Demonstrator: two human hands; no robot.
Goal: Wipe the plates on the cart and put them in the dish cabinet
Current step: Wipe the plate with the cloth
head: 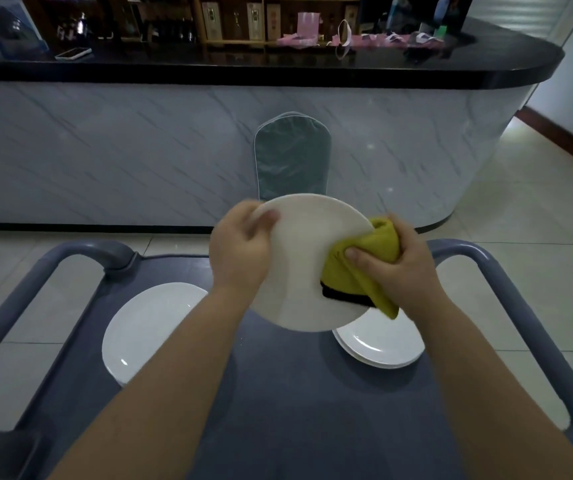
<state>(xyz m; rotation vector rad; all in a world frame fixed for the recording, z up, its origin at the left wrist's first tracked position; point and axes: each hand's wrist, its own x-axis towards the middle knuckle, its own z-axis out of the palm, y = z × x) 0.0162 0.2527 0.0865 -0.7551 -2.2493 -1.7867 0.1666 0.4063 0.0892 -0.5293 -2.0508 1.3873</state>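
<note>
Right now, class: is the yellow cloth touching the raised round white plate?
Touching. Head view: the yellow cloth, in the right hand, wraps the rim of the raised round white plate.

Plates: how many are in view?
4 at least: the held plate in the left hand, a single plate on the cart left, a stack of two or more right, partly hidden.

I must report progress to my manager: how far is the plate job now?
Done: perhaps the single plate lying apart on the cart, left side, though that is unconfirmed. In hand: the left hand holds a tilted plate while the right hand presses a yellow cloth on its rim. Left: the stack at right, then storing all; no cabinet is in view.
</note>
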